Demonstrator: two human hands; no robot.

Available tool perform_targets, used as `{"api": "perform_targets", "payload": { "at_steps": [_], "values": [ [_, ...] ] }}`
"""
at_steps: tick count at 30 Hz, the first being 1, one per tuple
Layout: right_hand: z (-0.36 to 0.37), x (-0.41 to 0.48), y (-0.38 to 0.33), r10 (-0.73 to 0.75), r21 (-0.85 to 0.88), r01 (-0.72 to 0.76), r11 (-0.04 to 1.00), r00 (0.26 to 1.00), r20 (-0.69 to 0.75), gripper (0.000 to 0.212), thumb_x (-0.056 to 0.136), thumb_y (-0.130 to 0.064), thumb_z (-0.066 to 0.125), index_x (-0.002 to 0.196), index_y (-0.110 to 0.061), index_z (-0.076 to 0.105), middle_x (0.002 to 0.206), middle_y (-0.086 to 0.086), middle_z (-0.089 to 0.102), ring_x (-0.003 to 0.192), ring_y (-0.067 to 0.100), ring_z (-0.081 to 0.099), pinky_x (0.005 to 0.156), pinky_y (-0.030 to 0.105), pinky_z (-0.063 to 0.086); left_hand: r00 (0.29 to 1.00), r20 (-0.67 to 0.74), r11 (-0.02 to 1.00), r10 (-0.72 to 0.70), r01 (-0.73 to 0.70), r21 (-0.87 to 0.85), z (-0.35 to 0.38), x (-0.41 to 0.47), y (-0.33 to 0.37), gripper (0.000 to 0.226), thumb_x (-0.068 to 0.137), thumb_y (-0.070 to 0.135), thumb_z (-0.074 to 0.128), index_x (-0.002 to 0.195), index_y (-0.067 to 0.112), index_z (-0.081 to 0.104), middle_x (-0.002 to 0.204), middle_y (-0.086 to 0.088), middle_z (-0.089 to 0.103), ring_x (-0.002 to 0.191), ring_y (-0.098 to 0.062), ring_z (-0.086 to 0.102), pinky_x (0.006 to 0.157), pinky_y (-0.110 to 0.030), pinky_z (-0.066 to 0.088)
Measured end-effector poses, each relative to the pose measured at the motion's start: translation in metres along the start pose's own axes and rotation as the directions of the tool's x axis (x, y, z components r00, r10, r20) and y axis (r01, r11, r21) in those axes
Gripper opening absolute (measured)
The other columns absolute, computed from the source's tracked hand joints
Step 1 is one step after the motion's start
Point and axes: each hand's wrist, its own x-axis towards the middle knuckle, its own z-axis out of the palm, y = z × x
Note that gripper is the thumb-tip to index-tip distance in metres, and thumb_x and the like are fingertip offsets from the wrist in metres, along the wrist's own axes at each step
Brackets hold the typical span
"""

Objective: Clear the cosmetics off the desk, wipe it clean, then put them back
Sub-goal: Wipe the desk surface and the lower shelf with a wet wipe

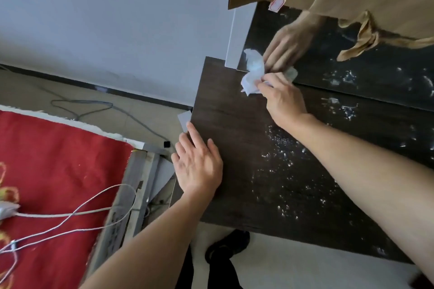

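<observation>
Two hands point(199, 166) point(281, 98), one white tissue point(252, 75), one desk point(234, 148)

A home bedroom: left of the dark wood-grain desk point(234, 152) lies a red embroidered bedspread point(58, 159) strewn with white cables point(82, 213).

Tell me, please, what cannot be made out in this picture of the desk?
Head view: the cosmetics are nowhere in frame; where they went is unknown.
The tissue is partly covered by the grip of the right hand.
The desk is cut off on its right side by the frame edge.
The red-bordered label is too small to read.
The white object on the red cloth is cut off by the left edge.
</observation>
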Motion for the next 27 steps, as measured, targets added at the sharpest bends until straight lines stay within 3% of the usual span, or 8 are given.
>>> {"api": "perform_targets", "payload": {
  "at_steps": [4,9,13,16,19,21,24,27],
  "values": [
    [-0.006,-0.023,0.043,0.098,0.042,-0.097,0.994,0.994,-0.042,0.032,0.084,0.004,0.055,0.113,-0.006,0.067,0.105,0.010,0.063,0.096,0.032,0.055,0.066,0.040,0.052,1.000,-0.029,0.999,0.001,0.000,0.051,-0.001,0.000,0.002,0.061,0.094,0.039,0.025,0.144,0.003,0.024,0.121,-0.017,0.051,0.103,-0.032,0.052,0.083,-0.043,0.045],
    [-0.002,-0.014,0.027,0.305,0.179,-0.287,0.941,0.949,-0.077,0.028,0.082,0.003,0.060,0.106,-0.007,0.070,0.092,0.012,0.060,0.084,0.032,0.051,0.069,0.038,0.046,0.999,-0.039,0.998,-0.009,0.012,0.066,-0.001,0.000,0.005,0.062,0.094,0.039,0.024,0.144,0.003,0.024,0.118,-0.018,0.051,0.102,-0.033,0.052,0.083,-0.044,0.044],
    [-0.017,-0.057,0.015,0.135,0.327,-0.174,0.929,0.981,0.139,0.026,0.081,0.007,0.059,0.096,-0.009,0.074,0.087,0.009,0.060,0.081,0.027,0.054,0.069,0.030,0.044,0.999,-0.025,0.998,-0.021,0.023,0.052,-0.002,-0.002,0.006,0.061,0.095,0.038,0.029,0.146,0.004,0.021,0.122,-0.019,0.049,0.106,-0.034,0.050,0.086,-0.045,0.042],
    [-0.040,-0.078,0.008,0.045,0.462,-0.213,0.861,0.937,0.346,0.024,0.087,0.002,0.056,0.096,-0.011,0.074,0.087,-0.001,0.061,0.080,0.014,0.058,0.068,0.011,0.038,0.999,-0.042,0.998,-0.024,0.027,0.062,-0.002,-0.003,0.006,0.061,0.095,0.038,0.027,0.145,0.003,0.022,0.120,-0.019,0.050,0.103,-0.034,0.051,0.084,-0.046,0.043],
    [-0.037,-0.031,0.017,0.190,0.442,-0.217,0.870,0.976,0.104,0.022,0.085,0.002,0.056,0.095,-0.008,0.074,0.090,0.007,0.063,0.079,0.018,0.057,0.071,0.016,0.039,0.999,-0.027,0.998,-0.025,0.027,0.053,-0.003,-0.002,0.007,0.061,0.096,0.037,0.029,0.146,0.003,0.020,0.122,-0.019,0.049,0.107,-0.034,0.049,0.087,-0.046,0.042],
    [-0.026,0.001,0.017,0.276,0.362,-0.265,0.894,0.961,0.021,0.025,0.083,0.001,0.054,0.099,-0.005,0.072,0.096,0.015,0.063,0.088,0.029,0.057,0.080,0.031,0.044,0.999,-0.028,0.998,-0.023,0.024,0.053,-0.002,-0.002,0.007,0.062,0.096,0.038,0.030,0.147,0.004,0.018,0.124,-0.019,0.047,0.108,-0.034,0.048,0.088,-0.045,0.041],
    [-0.006,-0.008,-0.005,0.242,0.262,-0.245,0.933,0.969,0.044,0.027,0.084,0.000,0.055,0.105,-0.005,0.070,0.097,0.016,0.059,0.091,0.034,0.051,0.078,0.042,0.047,0.999,-0.030,0.999,-0.020,0.022,0.050,0.000,-0.001,0.005,0.062,0.097,0.038,0.027,0.148,0.006,0.015,0.126,-0.018,0.046,0.111,-0.033,0.046,0.090,-0.044,0.039],
    [-0.007,-0.082,-0.026,0.077,0.368,-0.104,0.924,0.993,0.089,0.025,0.083,-0.001,0.061,0.105,-0.008,0.071,0.091,0.009,0.057,0.085,0.026,0.050,0.073,0.030,0.046,0.999,-0.037,0.999,-0.020,0.022,0.041,0.000,-0.001,0.004,0.062,0.097,0.038,0.027,0.148,0.005,0.015,0.126,-0.018,0.046,0.110,-0.033,0.046,0.090,-0.045,0.039]
  ]
}}
